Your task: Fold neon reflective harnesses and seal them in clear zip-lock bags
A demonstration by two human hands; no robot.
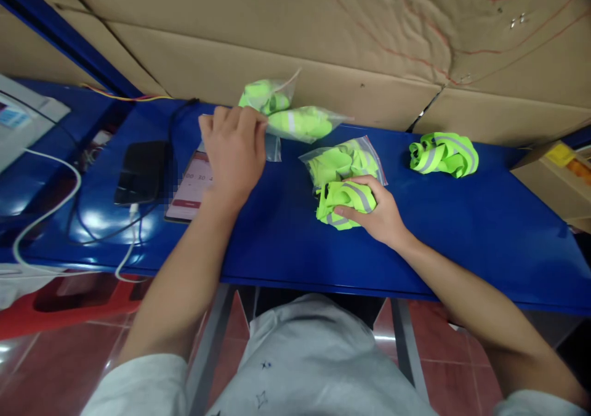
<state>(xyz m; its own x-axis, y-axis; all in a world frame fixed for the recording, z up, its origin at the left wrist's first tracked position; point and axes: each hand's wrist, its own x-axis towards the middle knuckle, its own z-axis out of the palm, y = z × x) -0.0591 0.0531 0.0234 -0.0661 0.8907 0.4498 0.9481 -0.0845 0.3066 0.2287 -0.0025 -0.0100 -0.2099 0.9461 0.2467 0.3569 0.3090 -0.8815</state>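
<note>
Head view: right hand [376, 213] grips neon strap bundle [344, 204], left hand [237, 148] apart.

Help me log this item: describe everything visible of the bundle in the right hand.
The bundle is yellow-green with grey bands, fabric-like, crumpled into loose folds. The right hand grips its right side, thumb in front. It overlaps the near edge of a clear bag; whether it touches the blue table is unclear.

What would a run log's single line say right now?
right hand: gripping striped neon bundle in front of filled bag; left hand: beside bagged bundles, grip unclear; another striped bundle: farther right
</note>
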